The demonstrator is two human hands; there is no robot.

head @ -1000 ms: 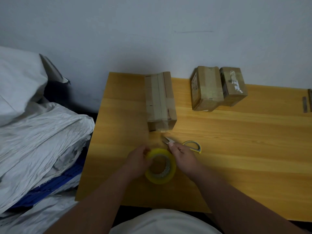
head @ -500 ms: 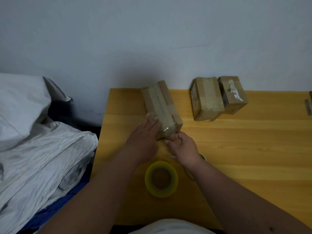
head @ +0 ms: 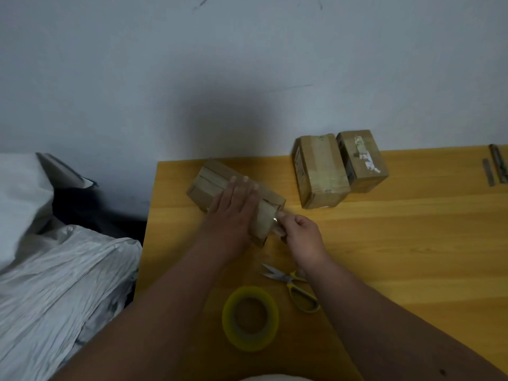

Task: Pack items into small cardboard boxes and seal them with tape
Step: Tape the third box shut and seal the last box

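Cardboard, brown and skewed across the table (head: 412, 243) near its far left corner: that was the box (head: 209, 185) being sealed. The left hand (head: 233, 207) lay flat on top, fingers straight, likely pinning it so it could not slide. At the near end the right hand (head: 301, 235) curled its grip on a clear tape end (head: 270, 218), seemingly to smooth it down. The yellow tape roll (head: 250, 317) and scissors (head: 294, 287) sat close by, within reach. Two sealed boxes (head: 320, 171) stood apart by the wall
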